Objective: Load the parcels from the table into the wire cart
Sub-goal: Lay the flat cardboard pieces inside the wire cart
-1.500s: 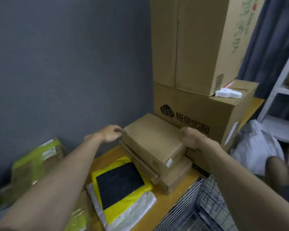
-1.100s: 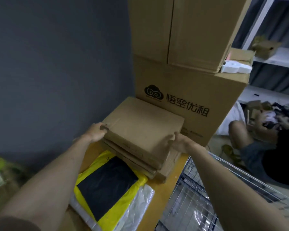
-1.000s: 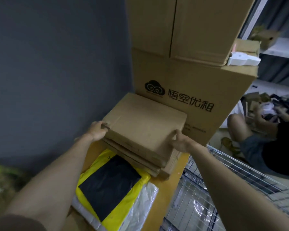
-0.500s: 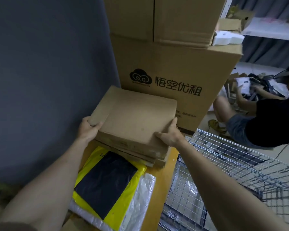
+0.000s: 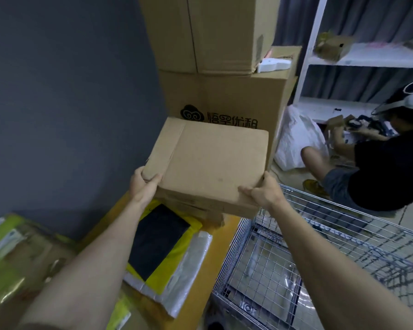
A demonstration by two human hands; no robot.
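I hold a flat brown cardboard parcel in both hands, lifted off the stack and tilted. My left hand grips its near left corner, thumb on top. My right hand grips its near right corner. Beneath it a second flat cardboard parcel stays on the yellow table. A yellow mailer with a black panel lies on a silver bubble mailer nearer to me. The wire cart stands at the table's right edge, below my right arm.
Two big cardboard boxes are stacked against the grey wall behind the parcels, with a white device on the lower one. Green-yellow packages lie at the left. A person crouches on the floor beyond the cart, by white shelves.
Both hands closed on the top cardboard parcel and raised it off the stack, up and toward the right. The view has swung right, showing more of the cart.
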